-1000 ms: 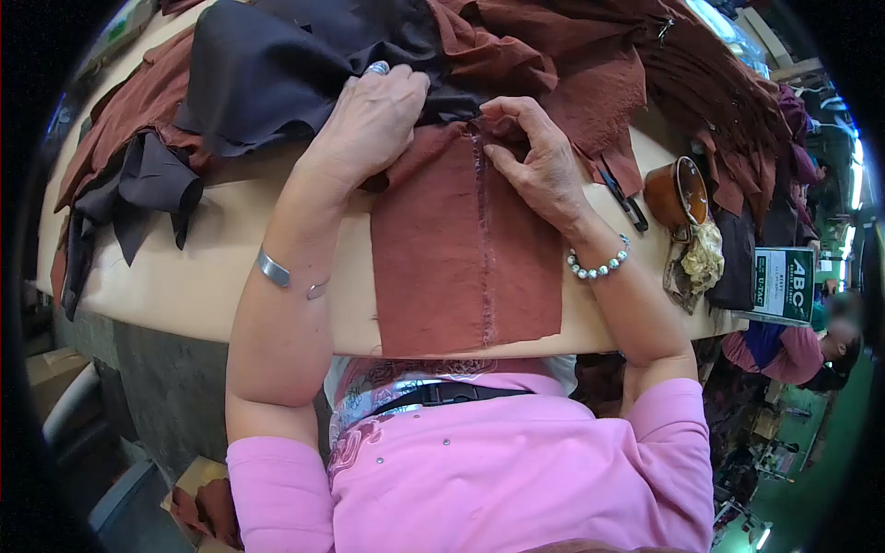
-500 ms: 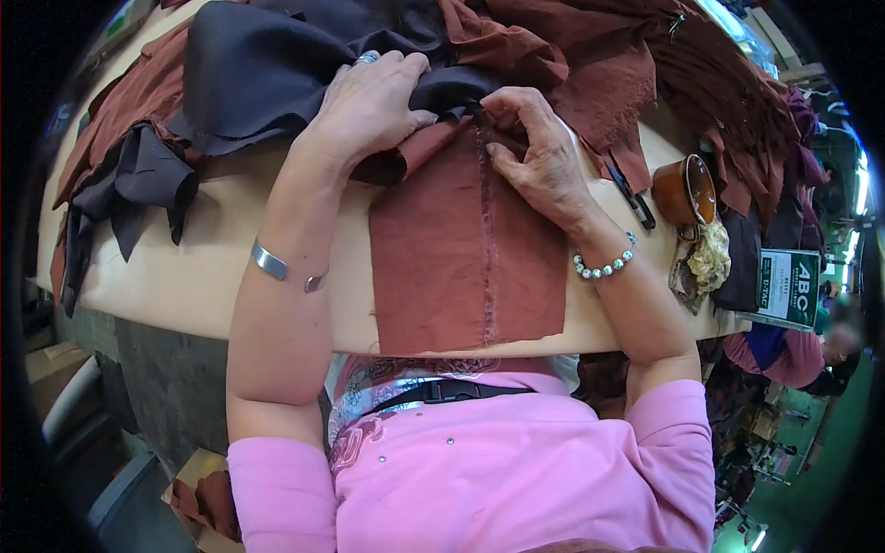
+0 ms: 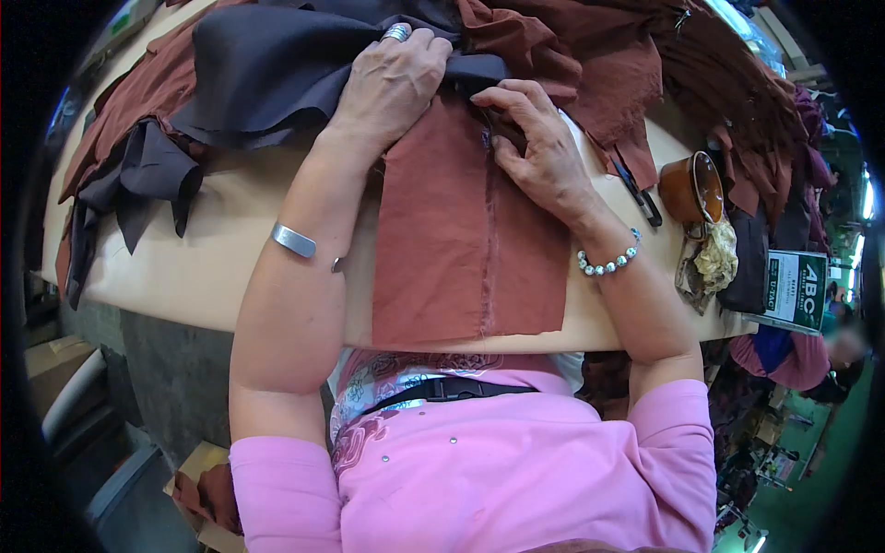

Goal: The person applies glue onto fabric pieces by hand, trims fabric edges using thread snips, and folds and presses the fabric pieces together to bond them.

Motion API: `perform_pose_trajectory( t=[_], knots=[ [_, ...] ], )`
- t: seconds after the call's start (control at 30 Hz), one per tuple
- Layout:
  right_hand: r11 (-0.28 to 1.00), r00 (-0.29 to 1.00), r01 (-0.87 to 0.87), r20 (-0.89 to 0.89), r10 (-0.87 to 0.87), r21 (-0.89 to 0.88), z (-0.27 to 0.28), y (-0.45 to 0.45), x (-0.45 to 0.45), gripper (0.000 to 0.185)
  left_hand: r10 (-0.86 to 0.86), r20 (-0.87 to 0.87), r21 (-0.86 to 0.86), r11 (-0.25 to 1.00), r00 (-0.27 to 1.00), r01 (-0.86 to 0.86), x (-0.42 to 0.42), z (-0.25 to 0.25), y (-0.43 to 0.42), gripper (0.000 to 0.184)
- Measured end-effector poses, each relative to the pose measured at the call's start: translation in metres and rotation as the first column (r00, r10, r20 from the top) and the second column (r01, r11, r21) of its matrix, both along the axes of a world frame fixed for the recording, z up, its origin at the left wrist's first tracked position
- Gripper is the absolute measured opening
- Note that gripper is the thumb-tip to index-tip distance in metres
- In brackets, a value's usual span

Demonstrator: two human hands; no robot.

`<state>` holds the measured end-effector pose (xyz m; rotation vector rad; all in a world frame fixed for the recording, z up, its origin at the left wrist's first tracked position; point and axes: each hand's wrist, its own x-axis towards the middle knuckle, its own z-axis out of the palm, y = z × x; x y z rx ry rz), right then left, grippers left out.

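1. As the left hand [image 3: 392, 88] moves slightly up and toward the right hand [image 3: 544, 157], the curled fold beside it drops out of sight. The upper left part of the rust-brown cloth panel [image 3: 424, 249] now looks flatter, and the dark cloth [image 3: 267, 74] reaches farther across its top, so more of the panel's face lies exposed below the left hand.

2. The left hand is palm down, its fingers bent over the dark cloth where that meets the panel. Its fingertips are hidden, so whether it pinches or only presses cannot be told.

3. The right hand arches at the top of the frayed seam [image 3: 489, 258], thumb and forefinger a narrow way apart. Whether the tucked fingers behind them hold cloth is unclear.

4. Both forearms reach forward from the body, the left wearing a metal cuff [image 3: 293, 240], the right a beaded bracelet [image 3: 607, 267].

5. The panel lies on the pale tabletop [image 3: 221, 276] between the forearms, its lower edge near the table's rim. Right of it are a black-handled tool [image 3: 643, 198] and a brown glazed cup [image 3: 678, 191].
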<state>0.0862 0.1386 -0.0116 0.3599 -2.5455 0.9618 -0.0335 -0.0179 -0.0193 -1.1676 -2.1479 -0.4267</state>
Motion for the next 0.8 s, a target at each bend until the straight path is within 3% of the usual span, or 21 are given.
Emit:
perform_pose_trajectory(
  t=[0.3, 0.4, 0.5, 0.7, 0.8],
  knots=[
    [0.949, 0.995, 0.093, -0.071, -0.075, 0.300, -0.002, -0.005, 0.001, 0.036, -0.005, 0.061, -0.011, 1.000, 0.998, 0.006, 0.000, 0.001, -0.002, 0.012],
    [0.958, 0.994, 0.099, -0.077, -0.081, 0.271, -0.001, -0.007, -0.001, 0.034, -0.016, 0.074, -0.004, 1.000, 0.997, 0.017, 0.000, 0.000, -0.002, 0.012],
    [0.997, 0.999, 0.025, 0.038, -0.028, 0.079, 0.001, -0.003, 0.001, 0.033, -0.025, 0.072, 0.003, 1.000, 0.997, 0.024, -0.002, -0.002, -0.002, 0.012],
    [0.986, 1.000, 0.018, -0.013, -0.016, 0.165, 0.001, 0.000, 0.011, 0.032, -0.042, 0.084, 0.029, 0.999, 0.996, 0.040, -0.002, -0.004, -0.003, 0.014],
    [0.990, 0.980, -0.141, 0.146, 0.136, 0.029, 0.009, -0.002, 0.033, 0.033, -0.029, 0.114, 0.015, 1.000, 0.993, 0.027, -0.004, -0.005, -0.003, 0.013]
  ],
)
